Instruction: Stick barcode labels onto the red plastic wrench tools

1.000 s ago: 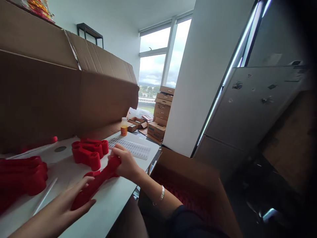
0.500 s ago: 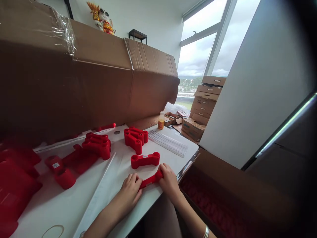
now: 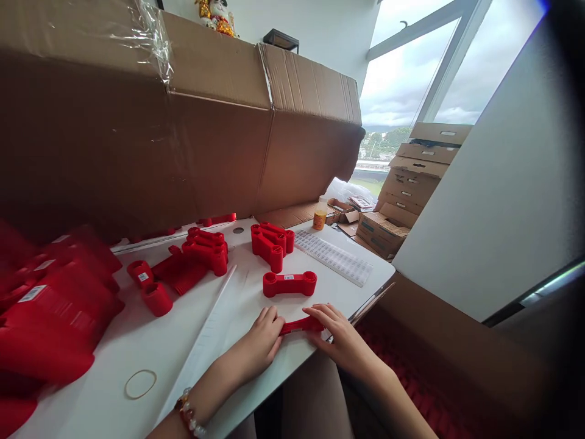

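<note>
A red dumbbell-shaped piece (image 3: 299, 326) lies near the front table edge between my hands. My left hand (image 3: 261, 338) has its fingers closed around the left end. My right hand (image 3: 342, 335) holds the right end, fingers stretched over the top and thumb below; that end is mostly covered. Just behind sits another red dumbbell-shaped piece (image 3: 290, 285) with a small white label on its side. Farther back, several similar red pieces (image 3: 273, 244) stand close together. A sheet of white labels (image 3: 333, 256) lies to their right.
Red printed packs (image 3: 59, 311) pile up at left, near more red pieces (image 3: 205, 250) and a rubber band (image 3: 140, 384). A long white strip (image 3: 201, 341) crosses the table. Behind looms a large carton (image 3: 219, 152). A small bottle (image 3: 320, 213) stands at the back; an open box (image 3: 439, 329) is at right.
My view has turned left and slightly down. The right hand's fingers have straightened from a tighter grip on the piece's end. The left hand still holds the other end.
</note>
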Demonstrator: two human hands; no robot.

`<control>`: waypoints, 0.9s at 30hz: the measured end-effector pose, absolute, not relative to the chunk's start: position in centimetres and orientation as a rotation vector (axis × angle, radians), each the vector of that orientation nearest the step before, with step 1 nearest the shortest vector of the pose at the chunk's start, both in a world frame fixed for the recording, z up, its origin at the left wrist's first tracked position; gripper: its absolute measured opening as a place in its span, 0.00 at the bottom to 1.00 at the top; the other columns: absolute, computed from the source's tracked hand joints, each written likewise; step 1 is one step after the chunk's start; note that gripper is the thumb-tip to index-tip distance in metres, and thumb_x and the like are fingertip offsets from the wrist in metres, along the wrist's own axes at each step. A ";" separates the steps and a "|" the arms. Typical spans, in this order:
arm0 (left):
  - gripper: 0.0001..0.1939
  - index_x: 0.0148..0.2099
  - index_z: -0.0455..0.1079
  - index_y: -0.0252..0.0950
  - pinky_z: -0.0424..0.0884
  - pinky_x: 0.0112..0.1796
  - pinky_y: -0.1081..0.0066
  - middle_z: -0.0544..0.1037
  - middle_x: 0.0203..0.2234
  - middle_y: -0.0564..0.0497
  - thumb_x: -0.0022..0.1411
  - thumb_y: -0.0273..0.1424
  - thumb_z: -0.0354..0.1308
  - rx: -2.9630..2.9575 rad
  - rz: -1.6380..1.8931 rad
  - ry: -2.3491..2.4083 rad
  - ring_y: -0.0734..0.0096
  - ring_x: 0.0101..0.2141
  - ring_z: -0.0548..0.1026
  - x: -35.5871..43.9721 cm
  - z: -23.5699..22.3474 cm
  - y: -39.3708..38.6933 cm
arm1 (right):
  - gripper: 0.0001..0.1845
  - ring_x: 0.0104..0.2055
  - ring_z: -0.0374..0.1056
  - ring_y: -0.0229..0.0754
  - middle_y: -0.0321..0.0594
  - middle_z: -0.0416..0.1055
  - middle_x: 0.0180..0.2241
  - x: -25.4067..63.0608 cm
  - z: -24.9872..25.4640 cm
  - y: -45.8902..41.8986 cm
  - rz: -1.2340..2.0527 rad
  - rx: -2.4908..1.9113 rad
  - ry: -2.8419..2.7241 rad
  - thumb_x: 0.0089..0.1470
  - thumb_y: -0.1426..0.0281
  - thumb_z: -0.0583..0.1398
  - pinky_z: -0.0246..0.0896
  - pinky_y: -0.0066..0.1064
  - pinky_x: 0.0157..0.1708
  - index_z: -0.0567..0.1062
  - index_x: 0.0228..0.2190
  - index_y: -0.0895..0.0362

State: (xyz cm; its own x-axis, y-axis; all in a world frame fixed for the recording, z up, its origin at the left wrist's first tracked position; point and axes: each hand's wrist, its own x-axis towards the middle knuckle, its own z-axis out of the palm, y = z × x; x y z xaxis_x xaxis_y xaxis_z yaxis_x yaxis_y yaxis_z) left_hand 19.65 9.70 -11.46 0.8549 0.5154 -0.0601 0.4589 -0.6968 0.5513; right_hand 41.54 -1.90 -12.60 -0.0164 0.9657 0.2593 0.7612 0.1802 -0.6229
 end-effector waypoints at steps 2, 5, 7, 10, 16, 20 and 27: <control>0.07 0.42 0.64 0.38 0.65 0.57 0.53 0.68 0.48 0.43 0.69 0.24 0.46 2.392 0.117 0.691 0.54 0.52 0.66 19.3 -10.7 9.5 | 0.16 0.55 0.73 0.53 0.43 0.79 0.49 41.2 -12.6 -1.2 0.299 -1.658 -1.880 0.61 0.75 0.62 0.52 0.62 0.69 0.78 0.49 0.50; 0.07 0.38 0.61 0.39 0.67 0.53 0.56 0.68 0.45 0.46 0.71 0.31 0.46 2.255 0.080 0.676 0.58 0.48 0.68 18.7 -9.1 9.4 | 0.14 0.59 0.71 0.55 0.41 0.79 0.50 40.6 -12.2 -0.5 0.115 -1.568 -2.018 0.61 0.76 0.64 0.47 0.66 0.70 0.79 0.47 0.51; 0.09 0.36 0.59 0.40 0.68 0.48 0.60 0.67 0.41 0.49 0.71 0.35 0.47 2.157 0.050 0.678 0.61 0.43 0.68 18.3 -7.8 9.5 | 0.15 0.55 0.74 0.52 0.41 0.81 0.48 40.3 -11.6 -0.2 0.000 -1.432 -2.127 0.63 0.76 0.63 0.51 0.62 0.70 0.78 0.51 0.52; 0.09 0.37 0.62 0.39 0.67 0.41 0.65 0.66 0.37 0.52 0.68 0.37 0.50 2.026 0.016 0.683 0.65 0.37 0.66 17.9 -5.8 10.1 | 0.15 0.43 0.78 0.48 0.45 0.82 0.42 40.1 -10.4 0.3 -0.060 -1.339 -2.284 0.66 0.75 0.60 0.65 0.52 0.63 0.77 0.53 0.58; 0.15 0.48 0.69 0.38 0.64 0.33 0.69 0.67 0.29 0.56 0.66 0.42 0.56 1.841 -0.032 0.647 0.69 0.31 0.66 18.2 -3.5 12.0 | 0.09 0.37 0.79 0.50 0.47 0.82 0.35 39.6 -7.6 2.2 0.070 -1.453 -2.377 0.64 0.76 0.62 0.73 0.41 0.44 0.81 0.43 0.59; 0.20 0.50 0.70 0.39 0.69 0.41 0.68 0.74 0.37 0.50 0.68 0.49 0.54 1.866 0.037 0.695 0.65 0.38 0.72 17.6 -1.7 12.1 | 0.07 0.33 0.76 0.43 0.39 0.82 0.33 40.5 -5.5 3.4 0.219 -1.465 -2.355 0.59 0.75 0.65 0.68 0.31 0.35 0.83 0.38 0.54; 0.31 0.65 0.68 0.48 0.68 0.59 0.60 0.69 0.65 0.48 0.67 0.57 0.53 2.047 0.317 1.336 0.51 0.61 0.71 6.3 -1.9 10.1 | 0.10 0.35 0.72 0.44 0.44 0.81 0.38 45.6 -2.5 7.6 0.378 -1.621 -2.245 0.61 0.69 0.61 0.65 0.34 0.35 0.84 0.39 0.54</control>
State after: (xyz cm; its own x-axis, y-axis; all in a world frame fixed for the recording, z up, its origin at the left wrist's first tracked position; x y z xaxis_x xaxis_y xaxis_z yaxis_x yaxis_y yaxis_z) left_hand 6.34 10.08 -1.91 0.4478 0.8816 -0.1496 0.7204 -0.2566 0.6443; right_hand 45.64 7.64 -2.52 -0.2878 0.9500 0.1209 0.8581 0.3118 -0.4079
